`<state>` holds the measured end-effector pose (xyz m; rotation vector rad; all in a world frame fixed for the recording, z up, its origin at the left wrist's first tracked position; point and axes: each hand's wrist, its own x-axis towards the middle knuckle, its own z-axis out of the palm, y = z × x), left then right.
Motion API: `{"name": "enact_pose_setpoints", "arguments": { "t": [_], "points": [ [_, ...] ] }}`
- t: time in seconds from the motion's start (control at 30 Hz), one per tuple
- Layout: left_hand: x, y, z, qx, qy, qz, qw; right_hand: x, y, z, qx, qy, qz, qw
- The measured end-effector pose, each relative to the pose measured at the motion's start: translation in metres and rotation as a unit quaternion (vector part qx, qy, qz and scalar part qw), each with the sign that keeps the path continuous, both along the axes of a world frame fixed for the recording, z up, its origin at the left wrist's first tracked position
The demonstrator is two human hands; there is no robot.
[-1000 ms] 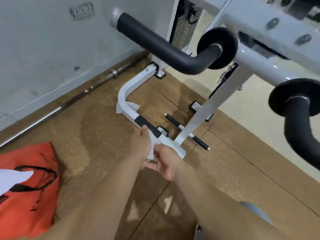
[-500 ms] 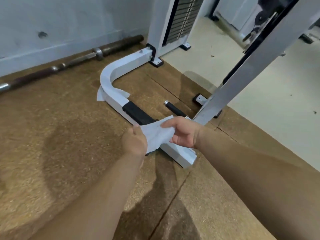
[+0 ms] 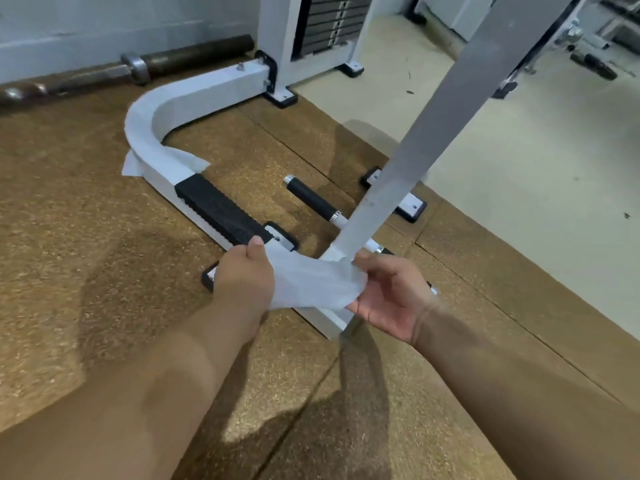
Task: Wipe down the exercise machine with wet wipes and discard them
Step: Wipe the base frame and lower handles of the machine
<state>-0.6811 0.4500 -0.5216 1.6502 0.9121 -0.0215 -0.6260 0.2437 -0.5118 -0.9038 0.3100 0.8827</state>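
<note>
Two forearms enter from the lower edge. The left hand (image 3: 244, 280), its back to the camera, grips the left edge of the wet wipe (image 3: 311, 284). Its thumb tip shows above the sheet, and the other fingers are curled behind it, hidden. The right hand (image 3: 393, 296) pinches the wipe's bunched right end between thumb and fingers (image 3: 377, 266), with the palm partly visible. The wipe is stretched between the hands, just over the near end of the machine's base frame (image 3: 156, 112) — contact with the frame cannot be told. Hands and wipe cover that near end. Farther along the frame lie a black tread pad (image 3: 218, 209), then a second wipe (image 3: 166, 161) draped over the bend. A slanted post (image 3: 433, 133) rises from the frame, cut off at the top edge. Against the wall lies a barbell (image 3: 166, 64), with the weight stack (image 3: 329, 19) beside it — blurred.
</note>
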Motion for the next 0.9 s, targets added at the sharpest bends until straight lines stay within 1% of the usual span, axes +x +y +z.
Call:
{"name": "enact_pose_setpoints", "arguments": {
  "t": [0.07,0.1,0.13,0.17,0.2,0.23,0.27,0.3,0.33,0.43,0.5,0.6,0.63,0.67,0.73,0.77,0.8,0.83,0.87,0.9],
  "points": [
    [0.003,-0.02,-0.011,0.003,-0.023,0.014,1.0,0.008,-0.02,-0.002,-0.046,-0.011,-0.012,0.999],
    [0.006,-0.03,-0.015,0.011,-0.037,0.022,0.999,0.014,-0.025,-0.004,-0.092,-0.012,-0.034,0.995],
    [0.009,-0.041,-0.019,0.022,-0.05,0.031,0.998,0.02,-0.029,-0.008,-0.156,-0.021,-0.067,0.985],
    [0.011,-0.052,-0.021,0.031,-0.062,0.037,0.997,0.024,-0.032,-0.012,-0.249,-0.048,-0.087,0.963],
    [0.014,-0.062,-0.024,0.041,-0.072,0.04,0.996,0.027,-0.034,-0.014,-0.361,-0.097,-0.095,0.922],
    [0.017,-0.072,-0.025,0.046,-0.079,0.038,0.995,0.032,-0.035,-0.014,-0.473,-0.183,-0.067,0.859],
    [0.02,-0.082,-0.027,0.046,-0.084,0.036,0.995,0.036,-0.037,-0.015,-0.539,-0.27,-0.025,0.797],
    [0.023,-0.09,-0.029,0.04,-0.087,0.034,0.995,0.04,-0.04,-0.016,-0.57,-0.332,0.007,0.752],
    [0.027,-0.098,-0.031,0.033,-0.092,0.033,0.995,0.045,-0.045,-0.018,-0.588,-0.366,0.019,0.721],
    [0.038,-0.118,-0.031,-0.007,-0.097,0.026,0.995,0.068,-0.056,-0.02,-0.619,-0.407,0.015,0.671],
    [0.045,-0.128,-0.032,-0.018,-0.069,-0.003,0.997,0.084,-0.062,-0.021,-0.64,-0.433,0.046,0.633],
    [0.047,-0.135,-0.04,-0.05,-0.035,-0.042,0.997,0.107,-0.071,-0.025,-0.693,-0.452,0.101,0.552],
    [0.043,-0.131,-0.042,-0.046,-0.019,-0.057,0.997,0.111,-0.07,-0.028,-0.698,-0.456,0.118,0.54],
    [0.039,-0.127,-0.043,-0.026,-0.008,-0.084,0.996,0.116,-0.071,-0.032,-0.695,-0.457,0.128,0.54],
    [0.034,-0.119,-0.038,0.052,-0.001,-0.144,0.988,0.126,-0.076,-0.04,-0.697,-0.442,0.138,0.547],
    [0.031,-0.113,-0.035,0.097,-0.004,-0.165,0.982,0.128,-0.076,-0.042,-0.708,-0.428,0.147,0.541],
    [0.029,-0.107,-0.034,0.149,-0.012,-0.182,0.972,0.127,-0.075,-0.043,-0.724,-0.416,0.156,0.528],
    [0.027,-0.102,-0.034,0.221,-0.016,-0.209,0.952,0.124,-0.072,-0.043,-0.736,-0.415,0.158,0.511],
    [0.027,-0.096,-0.036,0.308,-0.014,-0.252,0.917,0.119,-0.067,-0.042,-0.738,-0.429,0.149,0.499],
    [0.026,-0.092,-0.04,0.385,0.005,-0.306,0.871,0.112,-0.061,-0.041,-0.73,-0.452,0.138,0.494]
  ]
}}
